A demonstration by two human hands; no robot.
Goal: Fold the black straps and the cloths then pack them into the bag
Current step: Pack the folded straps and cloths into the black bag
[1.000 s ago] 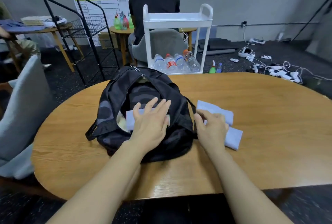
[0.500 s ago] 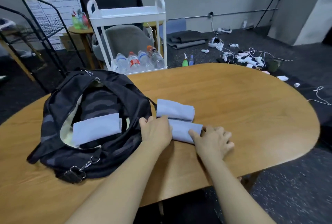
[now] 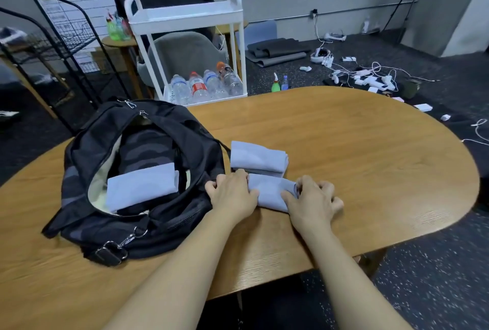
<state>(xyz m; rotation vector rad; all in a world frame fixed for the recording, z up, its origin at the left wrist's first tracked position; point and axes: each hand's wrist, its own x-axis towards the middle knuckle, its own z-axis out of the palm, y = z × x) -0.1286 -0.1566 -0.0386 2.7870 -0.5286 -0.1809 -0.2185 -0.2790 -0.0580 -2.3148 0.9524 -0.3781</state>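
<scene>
An open black bag [image 3: 87, 160] lies on the left of the wooden table [image 3: 357, 149]. One folded pale blue cloth [image 3: 141, 188] rests inside its opening. Two more folded cloths lie just right of the bag: a far cloth [image 3: 258, 159] untouched, and a near cloth [image 3: 272, 189]. My left hand [image 3: 232, 194] grips the near cloth's left end. My right hand [image 3: 312, 201] grips its right end with curled fingers. A metal strap clip [image 3: 113, 249] shows at the bag's front. I see no loose black straps.
A white trolley [image 3: 185, 16] with water bottles stands behind the table, with a seated person and a grey chair [image 3: 185, 51] beyond it. A black wire rack [image 3: 66, 46] stands at the left. Cables and chargers [image 3: 367, 76] litter the floor at the right.
My left hand left the cloth in the bag and moved right to the near cloth on the table. My right hand shifted to that cloth's right end. My view turned right.
</scene>
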